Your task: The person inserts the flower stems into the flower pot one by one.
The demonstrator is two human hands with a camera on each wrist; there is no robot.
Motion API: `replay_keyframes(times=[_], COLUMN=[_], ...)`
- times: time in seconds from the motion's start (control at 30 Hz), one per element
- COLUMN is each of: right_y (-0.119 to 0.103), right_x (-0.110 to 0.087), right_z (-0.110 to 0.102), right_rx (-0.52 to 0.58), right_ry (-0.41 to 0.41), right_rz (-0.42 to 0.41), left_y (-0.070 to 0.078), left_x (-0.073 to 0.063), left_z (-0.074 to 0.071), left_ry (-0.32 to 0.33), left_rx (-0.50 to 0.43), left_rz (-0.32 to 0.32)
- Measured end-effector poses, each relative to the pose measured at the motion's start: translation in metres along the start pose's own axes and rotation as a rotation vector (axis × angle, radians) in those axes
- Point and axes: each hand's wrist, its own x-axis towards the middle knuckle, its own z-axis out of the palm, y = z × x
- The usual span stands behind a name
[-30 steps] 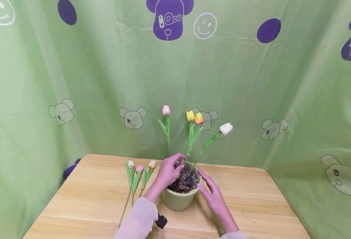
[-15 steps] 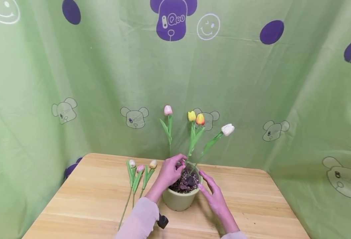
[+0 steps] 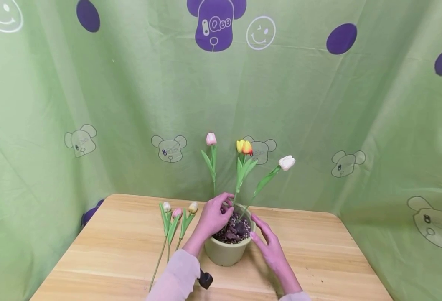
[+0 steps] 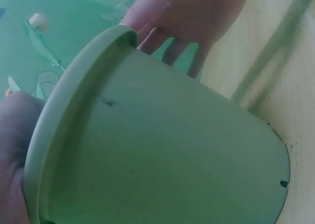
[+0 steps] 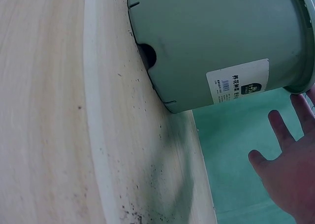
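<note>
Leaning nearer the yellow tulip (image 3: 240,146) than half a second earlier, the orange-red tulip (image 3: 247,147) overlapped it in the head view above the pot (image 3: 224,254), suggesting its stem was being adjusted in the soil (image 3: 232,237). Apart from each other, the hands flanked the pot: the left hand (image 3: 214,215) reached over its left rim beside the stems, any pinch unclear; the right hand (image 3: 273,248) kept extended fingers at its right rim. Three loose tulips (image 3: 177,213) lay left of the pot on the tabletop (image 3: 300,242), unplanted.

The left sleeve (image 3: 177,271) and the right sleeve (image 3: 295,297) are both pale. Beside the left one, a small black part (image 3: 206,279) shows.
</note>
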Motion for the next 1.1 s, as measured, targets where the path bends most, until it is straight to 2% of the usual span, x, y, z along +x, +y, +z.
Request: replay_keyframes(times=[0.43, 0.57, 0.73, 0.93, 1.1], right_y=[0.0, 0.0, 0.0, 0.002, 0.002], right_x=[0.0, 0.0, 0.0, -0.001, 0.0], right_z=[0.0, 0.0, 0.001, 0.0, 0.0], right_rx=[-0.005, -0.003, 0.005, 0.012, 0.011], right_ry=[-0.004, -0.003, -0.003, -0.004, -0.01], right_rz=[0.001, 0.003, 0.017, 0.034, 0.036], left_y=[0.002, 0.001, -0.001, 0.001, 0.009], left_x=[0.001, 0.0, 0.001, 0.001, -0.007], left_z=[0.0, 0.0, -0.001, -0.004, -0.02], left_ry=[-0.008, 0.009, 0.052, 0.097, 0.111], left_rx=[-0.012, -0.037, -0.107, -0.24, -0.293], left_rz=[-0.047, -0.053, -0.066, -0.087, -0.099])
